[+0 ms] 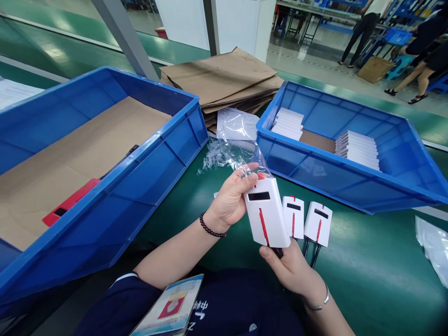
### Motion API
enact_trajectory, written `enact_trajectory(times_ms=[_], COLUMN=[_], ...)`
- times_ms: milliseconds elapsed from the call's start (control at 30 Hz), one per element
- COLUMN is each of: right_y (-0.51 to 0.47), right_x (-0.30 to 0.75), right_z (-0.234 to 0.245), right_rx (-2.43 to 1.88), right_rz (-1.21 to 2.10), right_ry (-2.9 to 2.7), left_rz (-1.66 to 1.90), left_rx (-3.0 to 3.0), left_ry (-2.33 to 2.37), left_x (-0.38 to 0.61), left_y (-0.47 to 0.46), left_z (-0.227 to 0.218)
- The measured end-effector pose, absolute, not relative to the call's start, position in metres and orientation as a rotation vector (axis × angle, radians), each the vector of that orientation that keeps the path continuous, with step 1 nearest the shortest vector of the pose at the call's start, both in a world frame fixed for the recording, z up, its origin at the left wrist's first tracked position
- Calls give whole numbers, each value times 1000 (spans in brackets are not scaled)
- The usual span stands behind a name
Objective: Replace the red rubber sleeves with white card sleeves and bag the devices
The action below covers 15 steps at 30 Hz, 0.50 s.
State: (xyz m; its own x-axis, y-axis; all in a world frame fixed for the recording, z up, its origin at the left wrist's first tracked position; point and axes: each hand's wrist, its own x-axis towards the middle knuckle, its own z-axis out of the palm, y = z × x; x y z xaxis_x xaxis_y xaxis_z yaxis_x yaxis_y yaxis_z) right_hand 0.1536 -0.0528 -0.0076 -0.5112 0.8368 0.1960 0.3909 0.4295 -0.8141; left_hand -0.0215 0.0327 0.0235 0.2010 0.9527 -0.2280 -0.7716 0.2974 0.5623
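Note:
A white device (276, 217) with a dark window and a red stripe is in front of me, tilted slightly. My left hand (229, 198) is closed at its upper left corner, with a clear plastic bag (241, 140) pinched between thumb and fingers. The bag spreads upward from the red top edge of the device. My right hand (292, 268) grips the lower end, where a bit of dark cable shows. Just to the right lie a second white device (298, 219) and a third white device (317, 228), with black cables.
On the left stands a large blue bin (175, 149) holding a red device (72, 200). Another blue bin (315, 163) contains stacked white parts (357, 149). Cardboard sheets (220, 77), paper (236, 123) and small clear pieces (215, 154) lie between. Plastic bags (434, 247) lie far right.

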Motion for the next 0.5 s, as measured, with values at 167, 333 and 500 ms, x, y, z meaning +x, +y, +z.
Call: enact_trajectory(times_ms=[167, 333, 500], right_y=[-53, -52, -50], right_x=[154, 154, 153], right_z=[-10, -11, -9], right_rx=[-1050, -1034, -979], right_rz=[955, 949, 1014], right_ry=[-2116, -2102, -2085], left_rz=[1210, 1225, 1242], left_rx=[394, 377, 345], left_ry=[599, 522, 438], left_x=[-24, -21, -20], left_y=[32, 29, 30], left_z=[25, 23, 23])
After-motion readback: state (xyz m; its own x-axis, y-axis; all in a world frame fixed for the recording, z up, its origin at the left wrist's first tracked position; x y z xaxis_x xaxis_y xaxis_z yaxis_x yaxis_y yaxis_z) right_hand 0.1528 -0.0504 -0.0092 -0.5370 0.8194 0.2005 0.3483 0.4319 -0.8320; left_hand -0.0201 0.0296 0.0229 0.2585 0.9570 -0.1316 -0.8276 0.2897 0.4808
